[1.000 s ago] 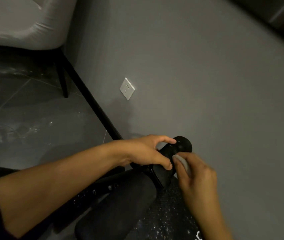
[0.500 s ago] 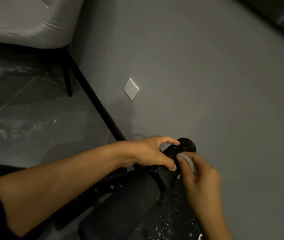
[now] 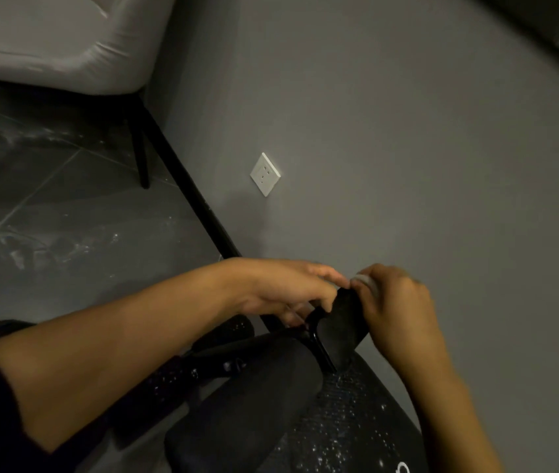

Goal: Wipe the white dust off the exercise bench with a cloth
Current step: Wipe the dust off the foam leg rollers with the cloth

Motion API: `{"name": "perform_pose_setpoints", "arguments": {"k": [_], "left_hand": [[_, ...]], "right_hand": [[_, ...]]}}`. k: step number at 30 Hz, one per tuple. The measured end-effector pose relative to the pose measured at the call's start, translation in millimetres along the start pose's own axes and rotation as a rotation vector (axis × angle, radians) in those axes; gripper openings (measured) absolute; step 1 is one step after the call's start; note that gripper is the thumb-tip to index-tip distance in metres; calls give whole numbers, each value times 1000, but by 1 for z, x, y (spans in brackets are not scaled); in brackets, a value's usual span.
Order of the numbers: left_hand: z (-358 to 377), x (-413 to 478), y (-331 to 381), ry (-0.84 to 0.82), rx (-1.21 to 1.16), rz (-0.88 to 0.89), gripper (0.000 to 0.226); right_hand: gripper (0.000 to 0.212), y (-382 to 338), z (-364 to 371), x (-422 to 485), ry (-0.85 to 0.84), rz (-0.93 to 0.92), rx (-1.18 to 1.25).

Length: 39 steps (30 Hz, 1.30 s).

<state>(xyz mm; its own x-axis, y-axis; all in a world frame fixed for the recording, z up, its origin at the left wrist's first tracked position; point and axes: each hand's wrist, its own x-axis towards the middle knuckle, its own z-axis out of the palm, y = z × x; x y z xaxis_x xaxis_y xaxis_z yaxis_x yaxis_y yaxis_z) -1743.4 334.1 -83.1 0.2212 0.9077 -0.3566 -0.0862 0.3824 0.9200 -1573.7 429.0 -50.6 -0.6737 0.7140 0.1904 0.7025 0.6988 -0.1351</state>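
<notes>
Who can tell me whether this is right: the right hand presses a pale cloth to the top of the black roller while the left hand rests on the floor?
Not quite. In the head view the left hand is not on the floor: it holds the black roller. The right hand does press the pale cloth to the roller's top.

Chair (image 3: 49, 46) left of socket (image 3: 265, 174), bench (image 3: 339, 438) in front, beside wall (image 3: 407, 148)

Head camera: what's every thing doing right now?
left hand: holds the black roller.
right hand: presses the cloth on the roller's tip.
cloth: bunched in the fingers.
black roller: tilted, held near its top.
bench pad: speckled with white dust.
wall socket: nothing plugged in.
</notes>
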Motion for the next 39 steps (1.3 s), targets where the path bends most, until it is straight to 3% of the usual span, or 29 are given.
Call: {"name": "perform_pose_setpoints", "arguments": {"k": [4,9,13,18,20,23,27,32,36,39], "left_hand": [[-10,-1,1,46,6,-37,46],[1,4,0,36,71,-68,44],[3,10,-1,24,82,-92,51],[3,10,-5,83,37,-61,66],[7,10,-4,150,118,-41,68],[9,9,-1,156,136,-47,65],[4,7,1,114,43,-76,43],[3,7,-1,102,37,-64,50],[3,7,-2,112,37,-42,49],[7,8,-1,138,41,-38,48]], "right_hand": [[7,-5,-16,-7,-137,-63,87],[14,21,-6,37,-49,74,-50],[16,6,3,27,-56,20,-110],[9,-10,-12,-24,-151,-45,264],[7,-1,-10,-35,-72,19,375],[8,18,4,-30,120,123,350],[8,4,24,-39,343,126,392],[12,-20,27,-92,256,151,677],[10,-10,16,-72,208,-7,495],[5,5,17,-27,221,23,335]]}}
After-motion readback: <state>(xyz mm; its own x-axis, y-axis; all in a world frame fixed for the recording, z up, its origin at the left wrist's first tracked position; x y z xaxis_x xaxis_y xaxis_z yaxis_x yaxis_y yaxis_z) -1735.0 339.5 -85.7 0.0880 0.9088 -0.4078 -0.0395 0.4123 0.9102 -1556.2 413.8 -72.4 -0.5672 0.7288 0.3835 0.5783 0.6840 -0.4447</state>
